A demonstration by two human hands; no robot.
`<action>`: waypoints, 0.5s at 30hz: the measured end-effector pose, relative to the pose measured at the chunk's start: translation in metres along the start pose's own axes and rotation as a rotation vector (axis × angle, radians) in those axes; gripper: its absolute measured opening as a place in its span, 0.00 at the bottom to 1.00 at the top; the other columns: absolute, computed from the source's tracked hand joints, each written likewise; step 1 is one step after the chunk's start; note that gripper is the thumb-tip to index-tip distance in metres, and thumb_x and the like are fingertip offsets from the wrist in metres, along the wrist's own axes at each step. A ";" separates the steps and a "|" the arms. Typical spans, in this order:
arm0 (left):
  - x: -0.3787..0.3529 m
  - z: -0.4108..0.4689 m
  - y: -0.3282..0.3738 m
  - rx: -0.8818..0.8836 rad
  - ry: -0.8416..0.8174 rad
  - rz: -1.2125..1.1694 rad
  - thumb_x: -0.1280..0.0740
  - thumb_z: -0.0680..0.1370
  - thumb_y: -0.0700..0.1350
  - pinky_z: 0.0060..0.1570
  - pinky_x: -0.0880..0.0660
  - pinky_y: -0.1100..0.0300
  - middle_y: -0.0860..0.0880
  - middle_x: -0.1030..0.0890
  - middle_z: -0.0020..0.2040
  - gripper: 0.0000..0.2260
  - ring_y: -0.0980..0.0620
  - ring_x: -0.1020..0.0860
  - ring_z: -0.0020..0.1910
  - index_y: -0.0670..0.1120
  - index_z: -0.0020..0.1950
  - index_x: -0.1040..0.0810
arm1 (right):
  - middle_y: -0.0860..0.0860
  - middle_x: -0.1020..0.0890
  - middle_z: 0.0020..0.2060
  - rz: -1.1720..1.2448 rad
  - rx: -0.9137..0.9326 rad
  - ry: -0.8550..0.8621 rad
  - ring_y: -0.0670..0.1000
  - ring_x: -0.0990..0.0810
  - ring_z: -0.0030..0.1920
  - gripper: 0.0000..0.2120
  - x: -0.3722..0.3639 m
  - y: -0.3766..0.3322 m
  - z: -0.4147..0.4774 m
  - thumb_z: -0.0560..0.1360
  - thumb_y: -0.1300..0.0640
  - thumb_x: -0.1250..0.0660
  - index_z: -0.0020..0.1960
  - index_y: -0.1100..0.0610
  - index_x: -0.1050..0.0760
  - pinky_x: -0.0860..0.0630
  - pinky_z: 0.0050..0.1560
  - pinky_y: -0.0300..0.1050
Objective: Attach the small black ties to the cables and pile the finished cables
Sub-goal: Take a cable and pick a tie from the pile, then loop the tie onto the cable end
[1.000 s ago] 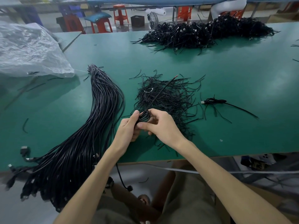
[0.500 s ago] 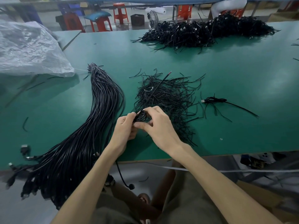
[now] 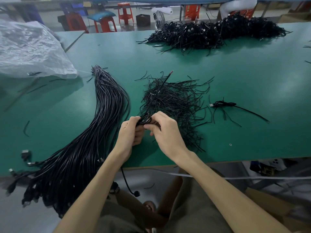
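1. Left hand (image 3: 129, 134): fingers curled round a small coiled cable (image 3: 145, 118), held just above the near part of the green table (image 3: 244, 78)
2. Right hand (image 3: 167, 132): thumb and fingers pinch the same coil from the opposite side; whether a tie already lies between the fingertips cannot be told
3. Coiled cable: one free end runs up and away over the heap of loose ties (image 3: 175, 100); a further length appears to hang below the table edge, ending in a plug (image 3: 136, 193)
4. Handling (judged): the cable looks light, flexible and somewhat springy, so its loops would probably open if the grip relaxed; it is best held across the waist of the coil, where all loops can be pinched together
5. Ties (judged): thin, limp and prone to tangle; one is best drawn out by its end
6. Surroundings: the untied cable bundle (image 3: 101, 125) lies left of the hands, the finished pile (image 3: 210, 32) at the far side, and one tied cable (image 3: 223, 104) alone at right
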State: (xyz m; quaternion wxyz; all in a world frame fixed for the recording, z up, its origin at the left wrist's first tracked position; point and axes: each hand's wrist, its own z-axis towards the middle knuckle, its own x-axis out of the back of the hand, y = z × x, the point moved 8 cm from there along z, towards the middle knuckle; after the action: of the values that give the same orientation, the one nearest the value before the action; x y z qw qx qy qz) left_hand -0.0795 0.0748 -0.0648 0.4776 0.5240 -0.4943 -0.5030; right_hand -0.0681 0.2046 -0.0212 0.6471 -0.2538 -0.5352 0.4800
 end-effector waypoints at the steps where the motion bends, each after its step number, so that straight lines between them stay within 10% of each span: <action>1: 0.000 0.000 0.000 0.005 0.003 0.000 0.42 0.77 0.50 0.21 0.46 0.66 0.53 0.41 0.27 0.14 0.53 0.47 0.25 0.53 0.32 0.39 | 0.50 0.25 0.40 0.010 -0.003 0.012 0.52 0.23 0.39 0.07 0.000 0.001 -0.001 0.79 0.62 0.30 0.43 0.60 0.25 0.24 0.45 0.54; 15: -0.005 -0.001 0.008 -0.052 -0.004 0.176 0.46 0.86 0.47 0.24 0.42 0.57 0.49 0.37 0.26 0.21 0.50 0.40 0.24 0.47 0.33 0.37 | 0.47 0.29 0.44 -0.211 0.041 0.171 0.49 0.28 0.36 0.10 -0.001 -0.011 -0.014 0.83 0.56 0.35 0.44 0.56 0.30 0.27 0.39 0.48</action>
State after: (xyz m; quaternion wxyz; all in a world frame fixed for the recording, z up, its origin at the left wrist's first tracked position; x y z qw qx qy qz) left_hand -0.0793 0.0791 -0.0568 0.5324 0.4651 -0.5262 -0.4726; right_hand -0.0517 0.2021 -0.0165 0.7424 -0.2228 -0.4918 0.3966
